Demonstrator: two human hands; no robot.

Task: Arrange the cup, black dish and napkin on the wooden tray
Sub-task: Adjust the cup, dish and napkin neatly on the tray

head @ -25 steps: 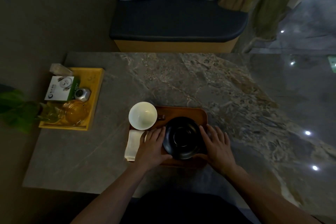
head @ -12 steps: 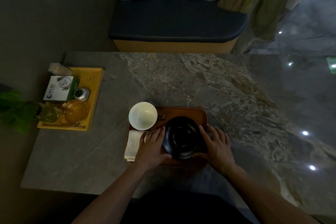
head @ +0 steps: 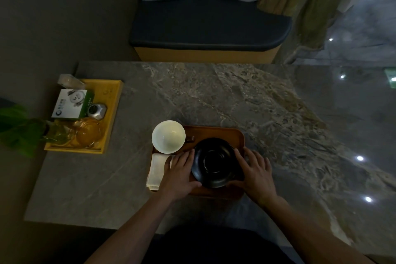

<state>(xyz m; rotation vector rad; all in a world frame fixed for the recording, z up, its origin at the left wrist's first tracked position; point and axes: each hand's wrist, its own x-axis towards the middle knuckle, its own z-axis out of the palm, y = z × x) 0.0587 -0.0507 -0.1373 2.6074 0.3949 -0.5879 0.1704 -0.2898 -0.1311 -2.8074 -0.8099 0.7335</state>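
Observation:
A round black dish sits on the brown wooden tray near the table's front edge. My left hand rests flat against the dish's left rim and my right hand against its right rim, so both hold it between them. A white cup stands at the tray's far left corner, overhanging its edge. A folded white napkin lies at the tray's left side, partly under my left hand.
A yellow tray at the table's left holds a white box, a small metal object, a glass jar and a green plant. A dark cushioned bench stands beyond the marble table.

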